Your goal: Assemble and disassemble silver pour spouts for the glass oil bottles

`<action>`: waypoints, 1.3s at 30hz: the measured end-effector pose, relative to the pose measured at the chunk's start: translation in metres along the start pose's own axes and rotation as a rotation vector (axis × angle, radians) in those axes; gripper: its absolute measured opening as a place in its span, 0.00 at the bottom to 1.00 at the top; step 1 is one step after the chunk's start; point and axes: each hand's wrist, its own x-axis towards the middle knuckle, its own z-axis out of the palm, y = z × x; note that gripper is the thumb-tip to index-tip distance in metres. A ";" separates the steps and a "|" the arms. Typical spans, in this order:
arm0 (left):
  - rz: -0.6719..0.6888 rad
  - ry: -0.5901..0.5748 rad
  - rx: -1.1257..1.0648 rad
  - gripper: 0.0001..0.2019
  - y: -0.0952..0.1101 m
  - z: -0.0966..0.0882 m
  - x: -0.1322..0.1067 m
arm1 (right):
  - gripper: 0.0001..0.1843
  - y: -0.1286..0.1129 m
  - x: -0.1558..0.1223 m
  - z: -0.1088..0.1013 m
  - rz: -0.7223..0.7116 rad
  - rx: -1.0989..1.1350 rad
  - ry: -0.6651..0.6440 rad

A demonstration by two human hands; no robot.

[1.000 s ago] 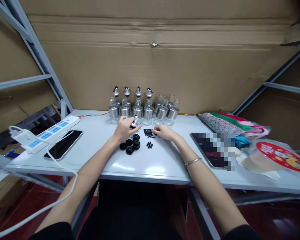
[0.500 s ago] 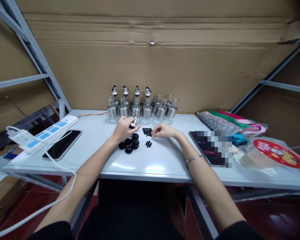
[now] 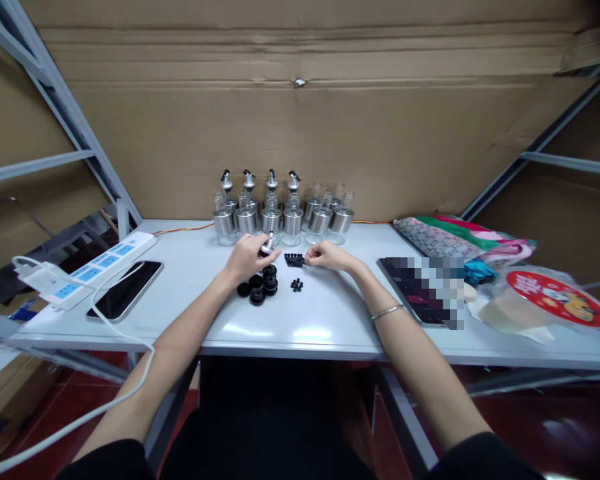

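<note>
My left hand is closed round a silver pourer spout, held just above the white table. My right hand pinches a small black part at the edge of a little heap of thin black pieces. Black round caps lie below my left hand. A cluster of tiny black plugs lies between my hands. Behind them stand several glass bottles with steel collars; the left ones carry pourers, the right ones have bare necks.
A white power strip and a dark phone with a white cable lie at the left. A dark tablet, a patterned pouch and a plastic bag with a red print sit at the right. Cardboard lines the back.
My right hand has drawn slightly up and left toward the heap of thin black pieces and closed its fingers more. The view has tilted a little; my left hand keeps its grip.
</note>
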 end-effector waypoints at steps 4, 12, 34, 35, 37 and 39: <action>-0.010 -0.013 -0.007 0.14 0.000 0.000 0.000 | 0.12 -0.001 0.002 0.002 -0.003 -0.028 0.023; -0.030 -0.033 -0.009 0.13 0.000 0.000 0.000 | 0.05 -0.002 0.003 0.004 0.044 -0.067 0.103; -0.006 -0.084 -0.013 0.14 -0.001 0.005 -0.001 | 0.04 -0.005 0.002 0.005 0.011 -0.013 0.074; -0.004 -0.084 -0.015 0.14 -0.001 0.006 -0.001 | 0.04 -0.005 0.002 0.005 -0.001 -0.025 0.069; -0.005 -0.082 -0.019 0.14 -0.002 0.006 -0.001 | 0.05 -0.006 0.002 0.004 -0.021 -0.046 0.061; -0.004 -0.079 -0.022 0.14 -0.001 0.006 -0.001 | 0.08 -0.008 0.001 0.004 -0.032 -0.062 0.054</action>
